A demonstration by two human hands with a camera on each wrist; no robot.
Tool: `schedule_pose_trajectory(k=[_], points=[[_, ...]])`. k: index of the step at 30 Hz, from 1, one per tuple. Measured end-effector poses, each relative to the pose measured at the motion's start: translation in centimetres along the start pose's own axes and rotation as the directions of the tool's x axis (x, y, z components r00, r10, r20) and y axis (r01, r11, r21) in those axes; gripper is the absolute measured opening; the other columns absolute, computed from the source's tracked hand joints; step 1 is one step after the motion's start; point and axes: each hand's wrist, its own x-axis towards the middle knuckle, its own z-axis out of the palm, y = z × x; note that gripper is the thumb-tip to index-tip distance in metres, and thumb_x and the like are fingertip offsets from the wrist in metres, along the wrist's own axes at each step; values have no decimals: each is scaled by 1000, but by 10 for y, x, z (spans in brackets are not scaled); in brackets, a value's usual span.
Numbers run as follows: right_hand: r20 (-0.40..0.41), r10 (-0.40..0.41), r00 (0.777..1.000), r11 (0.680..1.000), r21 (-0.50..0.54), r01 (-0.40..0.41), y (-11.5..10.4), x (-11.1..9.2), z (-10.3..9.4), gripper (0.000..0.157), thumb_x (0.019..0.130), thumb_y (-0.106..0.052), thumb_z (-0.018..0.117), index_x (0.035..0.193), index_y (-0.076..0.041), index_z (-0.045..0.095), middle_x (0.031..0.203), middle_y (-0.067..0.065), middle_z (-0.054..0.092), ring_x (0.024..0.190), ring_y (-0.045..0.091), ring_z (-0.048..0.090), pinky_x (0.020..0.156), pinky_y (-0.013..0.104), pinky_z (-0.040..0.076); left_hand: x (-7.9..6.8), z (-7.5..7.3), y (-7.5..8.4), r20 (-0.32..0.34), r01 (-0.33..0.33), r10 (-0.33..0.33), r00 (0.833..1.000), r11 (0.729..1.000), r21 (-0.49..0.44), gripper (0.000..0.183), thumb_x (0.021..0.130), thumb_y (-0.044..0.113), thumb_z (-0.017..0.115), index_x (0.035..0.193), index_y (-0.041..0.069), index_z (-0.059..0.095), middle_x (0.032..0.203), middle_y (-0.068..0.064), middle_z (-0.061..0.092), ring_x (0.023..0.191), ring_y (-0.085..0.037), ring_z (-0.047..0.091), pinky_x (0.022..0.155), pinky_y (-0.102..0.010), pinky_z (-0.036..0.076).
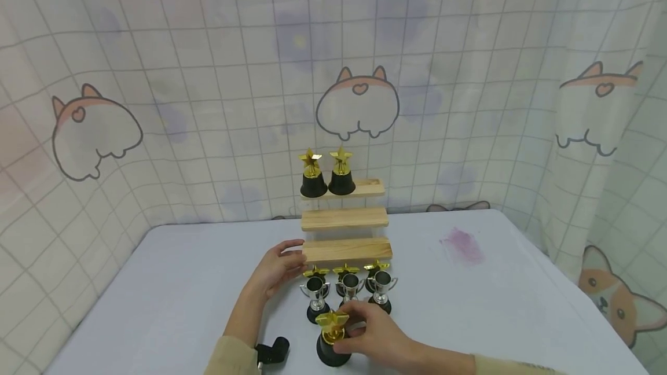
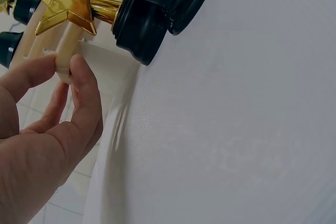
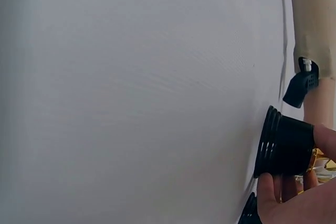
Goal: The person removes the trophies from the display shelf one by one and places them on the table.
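Note:
My right hand (image 1: 380,337) holds a gold star trophy (image 1: 333,334) by its black base, thumb and fingers around it, near the front of the table. In the right wrist view the black base (image 3: 286,145) shows between thumb and fingers. My left hand (image 1: 276,271) pinches the left end of the lowest step (image 1: 346,250) of a wooden three-step display stand. The left wrist view shows thumb and fingers on that wooden end (image 2: 64,64). Two star trophies, one left (image 1: 312,181) and one beside it (image 1: 341,178), stand on the top step (image 1: 371,187).
Three silver cup trophies (image 1: 316,297) stand in a row between the held trophy and the stand. Behind them are three gold star trophies (image 1: 376,268), partly hidden. The middle step (image 1: 344,219) is bare wood. A patterned curtain (image 1: 208,103) hangs behind the white table (image 1: 177,294).

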Motion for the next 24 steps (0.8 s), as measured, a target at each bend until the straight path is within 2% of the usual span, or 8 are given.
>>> schedule_pose_trajectory(k=[8,13,24], points=[[-10,1,1000,999,-50,-1,-3,7,7,41,81,-9,88,116,-6,67,107,-1,67,99,18,65,88,38,60,0,0,1,-1,1,-1,1000,1000,2,51,93,-3,68,141,-2,53,122,-23,60,94,-23,68,87,-36,62],[-12,18,1000,997,-75,-19,-6,11,9,42,81,-11,89,116,-7,66,107,-1,67,97,17,65,84,33,60,1,1,1,-5,2,-2,1000,1000,-1,50,93,-4,68,141,-2,53,122,-23,60,94,-23,68,86,-36,62],[-42,-2,999,997,-74,-1,-10,14,18,39,79,-9,89,111,-7,66,102,-1,66,93,18,64,76,27,60,0,0,0,-2,2,-2,1000,1000,16,50,94,-1,69,141,-2,53,125,-24,61,95,-24,69,86,-36,62]])
